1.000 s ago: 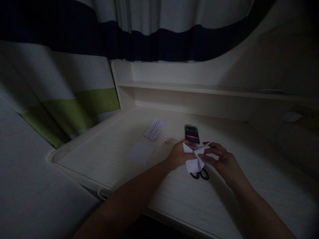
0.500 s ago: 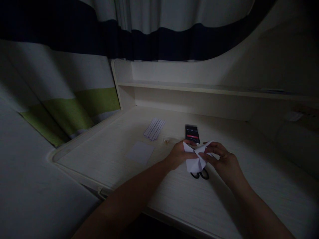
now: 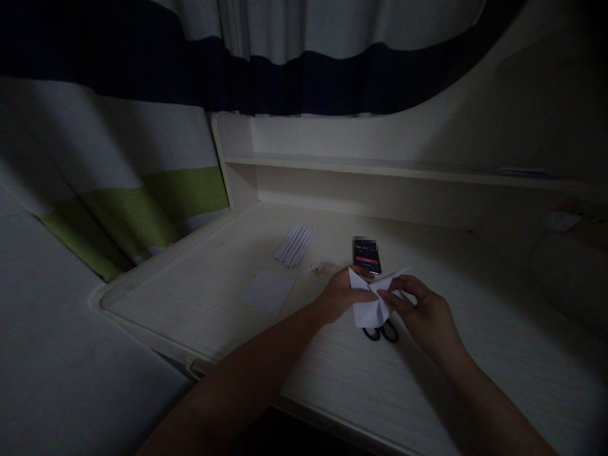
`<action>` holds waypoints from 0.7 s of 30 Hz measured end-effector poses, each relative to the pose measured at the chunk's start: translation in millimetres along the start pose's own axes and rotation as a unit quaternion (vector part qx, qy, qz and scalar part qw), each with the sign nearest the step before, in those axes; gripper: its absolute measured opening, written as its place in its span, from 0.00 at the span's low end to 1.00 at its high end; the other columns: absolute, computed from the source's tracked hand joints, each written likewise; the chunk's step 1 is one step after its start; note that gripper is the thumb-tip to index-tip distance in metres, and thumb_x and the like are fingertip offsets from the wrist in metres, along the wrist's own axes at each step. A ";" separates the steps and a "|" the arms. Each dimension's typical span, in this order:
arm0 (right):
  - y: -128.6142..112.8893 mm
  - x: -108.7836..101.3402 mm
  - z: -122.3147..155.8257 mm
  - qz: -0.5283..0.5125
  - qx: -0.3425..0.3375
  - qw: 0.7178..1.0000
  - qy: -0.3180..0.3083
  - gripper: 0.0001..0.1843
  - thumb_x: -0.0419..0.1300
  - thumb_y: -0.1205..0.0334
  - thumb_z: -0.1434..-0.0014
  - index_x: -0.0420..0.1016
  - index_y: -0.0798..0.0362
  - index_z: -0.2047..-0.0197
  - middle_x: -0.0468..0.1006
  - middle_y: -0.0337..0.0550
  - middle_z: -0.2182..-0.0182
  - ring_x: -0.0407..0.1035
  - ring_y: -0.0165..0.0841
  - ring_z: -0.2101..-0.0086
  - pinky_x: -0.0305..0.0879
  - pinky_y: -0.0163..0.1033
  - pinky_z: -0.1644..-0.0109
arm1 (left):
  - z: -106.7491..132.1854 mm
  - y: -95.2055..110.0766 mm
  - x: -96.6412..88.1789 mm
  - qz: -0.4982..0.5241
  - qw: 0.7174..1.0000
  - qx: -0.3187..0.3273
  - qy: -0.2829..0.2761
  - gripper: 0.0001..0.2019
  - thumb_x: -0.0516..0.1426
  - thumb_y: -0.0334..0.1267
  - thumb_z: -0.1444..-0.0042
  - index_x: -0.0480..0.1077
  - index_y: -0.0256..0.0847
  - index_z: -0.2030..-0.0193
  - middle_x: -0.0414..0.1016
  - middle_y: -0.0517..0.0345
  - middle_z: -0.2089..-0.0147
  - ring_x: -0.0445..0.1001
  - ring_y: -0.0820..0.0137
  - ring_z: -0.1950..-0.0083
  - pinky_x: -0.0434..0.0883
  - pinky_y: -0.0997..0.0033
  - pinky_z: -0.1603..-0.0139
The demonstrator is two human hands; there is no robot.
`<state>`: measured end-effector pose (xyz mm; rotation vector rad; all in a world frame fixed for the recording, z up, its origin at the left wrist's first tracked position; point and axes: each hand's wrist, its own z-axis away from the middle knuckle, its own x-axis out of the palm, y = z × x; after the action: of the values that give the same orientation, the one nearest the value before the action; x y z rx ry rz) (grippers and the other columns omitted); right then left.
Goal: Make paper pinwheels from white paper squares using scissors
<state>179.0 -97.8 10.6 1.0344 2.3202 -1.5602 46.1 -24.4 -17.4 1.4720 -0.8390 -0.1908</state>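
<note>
A folded sheet of white paper (image 3: 368, 313), with pointed flaps standing up, is held above the desk between my two hands. My left hand (image 3: 342, 292) grips its left side, thumb lying across the front. On the right flap, my right hand (image 3: 420, 307) pinches the paper between thumb and fingers. Below the paper the black handle loops of scissors (image 3: 389, 331) show; their blades are hidden. Just beyond my left hand lies a phone (image 3: 367, 253) with a lit screen and a red bar.
Left of my hands, a flat square paper (image 3: 267, 291) lies on the pale desk (image 3: 199, 304). Behind it are several folded paper strips (image 3: 294, 246) side by side and a small pile of whitish bits (image 3: 316, 267). A shelf (image 3: 380, 168) runs along the back, below a striped curtain (image 3: 332, 82).
Both hands keep hold of the folded paper, almost in place. My right-hand fingers have shifted slightly on the right flap, and its tip reaches a little farther right.
</note>
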 end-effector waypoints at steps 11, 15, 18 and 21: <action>-4.8 1.4 2.3 0.016 0.063 0.998 0.005 0.12 0.58 0.52 0.55 0.69 0.52 0.72 0.74 0.39 0.75 0.66 0.32 0.76 0.60 0.36 0.71 | 3.4 3.0 0.9 0.020 1.000 -0.018 -0.015 0.26 0.66 0.30 0.70 0.62 0.36 0.61 0.67 0.62 0.71 0.67 0.76 0.72 0.63 0.73 0.68; -3.9 3.2 2.8 -0.009 0.081 0.997 0.008 0.12 0.59 0.52 0.56 0.71 0.52 0.71 0.75 0.40 0.74 0.68 0.34 0.74 0.62 0.37 0.70 | 3.5 2.8 1.8 0.013 1.000 -0.018 -0.004 0.25 0.65 0.28 0.70 0.62 0.35 0.62 0.68 0.61 0.71 0.67 0.76 0.71 0.63 0.72 0.66; -2.3 2.9 2.1 -0.044 0.069 0.997 0.008 0.14 0.61 0.53 0.56 0.72 0.53 0.68 0.76 0.43 0.69 0.69 0.37 0.68 0.64 0.41 0.63 | 2.1 2.5 0.6 0.006 1.000 -0.022 0.015 0.24 0.65 0.27 0.69 0.62 0.36 0.62 0.68 0.61 0.71 0.67 0.76 0.71 0.64 0.71 0.66; -2.3 -0.8 0.3 -0.095 0.055 0.993 0.035 0.18 0.62 0.53 0.56 0.72 0.51 0.62 0.76 0.45 0.64 0.69 0.37 0.63 0.64 0.44 0.57 | 0.3 2.9 -1.4 0.012 0.999 -0.012 0.031 0.25 0.65 0.26 0.70 0.62 0.35 0.61 0.69 0.60 0.69 0.68 0.74 0.70 0.64 0.70 0.65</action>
<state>178.1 -98.8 12.6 0.9290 2.4681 -1.7669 43.8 -23.3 -15.3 1.4373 -0.8009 -0.1375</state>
